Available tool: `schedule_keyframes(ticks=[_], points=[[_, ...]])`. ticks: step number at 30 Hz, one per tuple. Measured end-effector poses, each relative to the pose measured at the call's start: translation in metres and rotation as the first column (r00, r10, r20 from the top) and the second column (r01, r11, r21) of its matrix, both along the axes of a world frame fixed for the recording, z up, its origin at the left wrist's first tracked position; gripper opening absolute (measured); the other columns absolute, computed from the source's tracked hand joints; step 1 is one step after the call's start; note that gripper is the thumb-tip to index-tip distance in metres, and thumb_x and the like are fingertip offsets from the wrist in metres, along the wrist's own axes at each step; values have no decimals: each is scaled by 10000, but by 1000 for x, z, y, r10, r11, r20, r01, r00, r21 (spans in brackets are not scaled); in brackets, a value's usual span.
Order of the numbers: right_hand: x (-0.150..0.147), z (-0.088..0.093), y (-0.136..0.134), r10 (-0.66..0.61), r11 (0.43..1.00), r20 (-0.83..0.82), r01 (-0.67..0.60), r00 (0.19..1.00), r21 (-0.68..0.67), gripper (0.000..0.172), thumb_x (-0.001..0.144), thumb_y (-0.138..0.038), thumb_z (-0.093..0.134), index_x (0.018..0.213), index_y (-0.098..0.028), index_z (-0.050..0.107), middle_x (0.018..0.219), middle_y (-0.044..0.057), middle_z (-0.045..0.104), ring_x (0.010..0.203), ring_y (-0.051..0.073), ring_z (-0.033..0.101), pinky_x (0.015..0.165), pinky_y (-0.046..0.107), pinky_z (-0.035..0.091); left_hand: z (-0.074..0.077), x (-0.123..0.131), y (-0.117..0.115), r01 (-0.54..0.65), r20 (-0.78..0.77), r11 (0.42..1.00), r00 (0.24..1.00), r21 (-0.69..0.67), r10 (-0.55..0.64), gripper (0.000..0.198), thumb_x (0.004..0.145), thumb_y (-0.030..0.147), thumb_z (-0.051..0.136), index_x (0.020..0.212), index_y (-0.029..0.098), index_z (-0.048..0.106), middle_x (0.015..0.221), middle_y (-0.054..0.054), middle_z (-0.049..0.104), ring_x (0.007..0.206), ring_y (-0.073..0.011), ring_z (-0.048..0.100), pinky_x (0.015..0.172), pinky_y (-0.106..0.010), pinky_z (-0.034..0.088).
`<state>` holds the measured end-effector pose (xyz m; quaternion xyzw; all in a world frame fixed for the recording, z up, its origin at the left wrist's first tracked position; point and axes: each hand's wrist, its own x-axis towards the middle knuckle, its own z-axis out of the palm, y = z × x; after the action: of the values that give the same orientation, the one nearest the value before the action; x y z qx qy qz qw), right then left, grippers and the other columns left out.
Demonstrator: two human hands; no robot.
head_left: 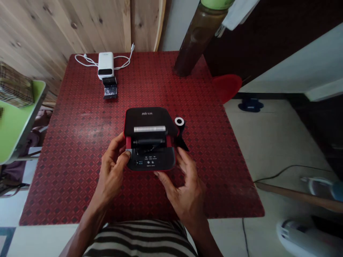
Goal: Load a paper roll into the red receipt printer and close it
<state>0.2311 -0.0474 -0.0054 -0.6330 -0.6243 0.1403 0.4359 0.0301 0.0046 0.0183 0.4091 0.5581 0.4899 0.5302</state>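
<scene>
A black-and-red label printer [150, 157] is between my hands over the red table, with its dark lid [150, 117] at the far side. A slot with a black roller and some dark film shows in its middle, and small buttons and a lit display line its front panel. My left hand [112, 167] grips the left side, thumb on the top front corner. My right hand [184, 185] holds the right front corner, its thumb at the front edge. Right of the printer is a small roll of black ribbon [179, 121] with a white core, its tail trailing forward.
On the red table [80, 171], a white device [106, 64] with a white cable and a black patterned strip sits at the back left. A tall brown bottle [193, 39] with a green lid stands at the back right. A green table [16, 125] is at left.
</scene>
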Motion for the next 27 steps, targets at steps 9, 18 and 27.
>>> schedule_keyframes(ticks=[9,18,27], points=[[8,4,2,49,997,-45,-52,998,-59,640,1054,-477,797,1612,-239,595,1384,178,851,1188,322,875,957,497,769,-8,-6,-6,49,-4,999,999,23,-49,556,1094,427,693,1643,345,652,1696,-72,666,1562,-363,635,1214,-541,595],[29,24,5,208,972,-26,-209,978,-109,612,1062,-543,763,1582,-248,630,1358,146,867,1121,307,892,901,462,771,4,-15,-14,83,-63,994,995,67,-78,547,1073,505,748,1604,390,691,1682,-29,680,1633,-384,551,1171,-528,607],[20,70,72,366,930,141,-366,920,-21,327,1184,-283,592,1470,-170,703,1351,137,855,1177,245,838,1052,440,694,-9,-16,-14,68,-26,992,998,106,-65,580,1107,535,649,1640,306,652,1708,-70,652,1638,-385,539,1187,-516,585]])
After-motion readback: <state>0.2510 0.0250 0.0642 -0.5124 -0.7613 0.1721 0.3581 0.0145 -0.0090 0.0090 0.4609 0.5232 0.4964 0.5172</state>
